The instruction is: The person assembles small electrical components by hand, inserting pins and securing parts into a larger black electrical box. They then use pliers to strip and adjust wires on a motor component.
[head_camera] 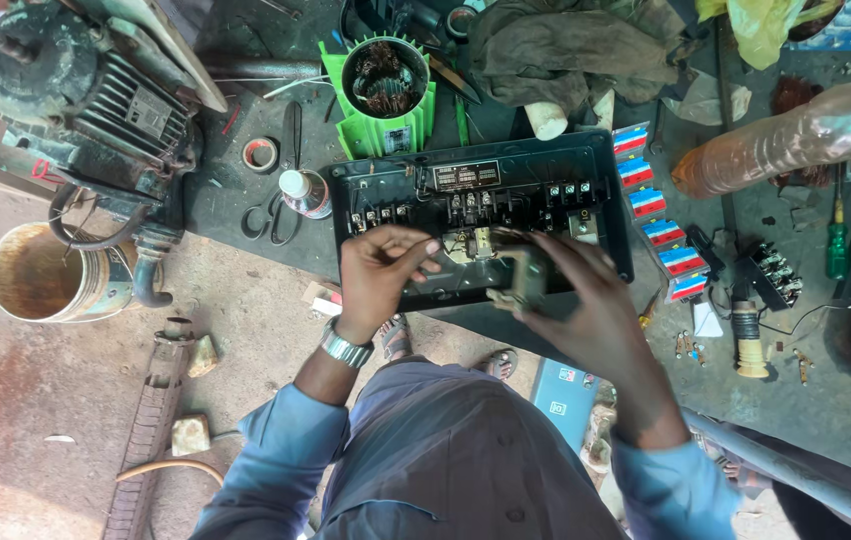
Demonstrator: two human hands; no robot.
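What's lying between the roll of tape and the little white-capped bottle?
In the head view, a pair of black scissors lies between the tape roll and the white-capped bottle, blades pointing up and handles down beside the bottle.

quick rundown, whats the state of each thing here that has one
black control box: open, wiring and terminals exposed
grey component: held over the box by the right hand
left hand: fingers pinched at the wires
green motor housing: open-topped, copper windings showing
scissors: closed, lying flat
plastic bottle: on its side
rusty can: upright, open
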